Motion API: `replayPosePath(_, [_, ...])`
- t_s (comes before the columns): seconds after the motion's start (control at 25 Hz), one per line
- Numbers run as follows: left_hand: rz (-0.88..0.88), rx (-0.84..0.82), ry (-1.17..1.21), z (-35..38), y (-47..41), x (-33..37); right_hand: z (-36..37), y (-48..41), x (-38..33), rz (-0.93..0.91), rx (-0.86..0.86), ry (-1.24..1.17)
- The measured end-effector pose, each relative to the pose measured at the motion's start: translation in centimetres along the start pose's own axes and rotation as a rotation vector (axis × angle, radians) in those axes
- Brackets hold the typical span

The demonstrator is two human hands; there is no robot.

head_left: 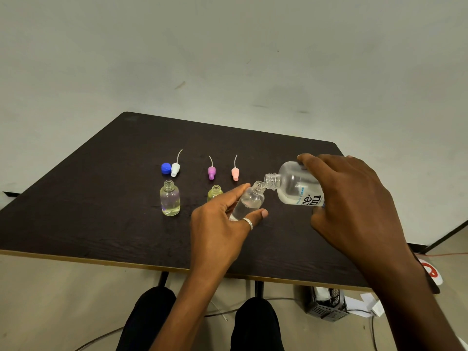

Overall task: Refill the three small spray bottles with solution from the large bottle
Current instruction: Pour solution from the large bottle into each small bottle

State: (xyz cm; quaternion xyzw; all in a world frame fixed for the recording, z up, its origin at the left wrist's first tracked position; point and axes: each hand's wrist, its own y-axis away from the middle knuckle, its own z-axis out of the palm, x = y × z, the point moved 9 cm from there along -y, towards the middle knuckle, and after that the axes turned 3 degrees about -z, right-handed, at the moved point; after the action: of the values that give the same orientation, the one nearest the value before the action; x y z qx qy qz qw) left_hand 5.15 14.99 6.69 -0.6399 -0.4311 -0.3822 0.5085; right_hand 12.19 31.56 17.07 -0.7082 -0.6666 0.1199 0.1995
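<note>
My right hand (352, 198) grips the large clear bottle (293, 184), tipped on its side with its open neck pointing left. Its mouth meets the mouth of a small clear bottle (249, 200), which my left hand (217, 224) holds tilted above the dark table (101, 211). A second small clear bottle (170, 198) stands upright and open at the left, with liquid in it. A yellowish small bottle (214, 192) stands behind my left hand, partly hidden. Three spray heads lie in a row behind: white (175, 169), purple (211, 172) and pink (235, 173).
A blue cap (166, 168) lies beside the white spray head. A white wall rises behind the table. Below the table's front edge are my knees, cables on the floor and a dark box (326, 304) with papers at the right.
</note>
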Motion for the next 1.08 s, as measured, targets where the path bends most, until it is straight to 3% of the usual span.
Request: replayPosePath(1.08, [0.028,-0.007,0.012,0.21,0.16,0.01,0.05,-0.03,-0.13,0.001,-0.021,0.007])
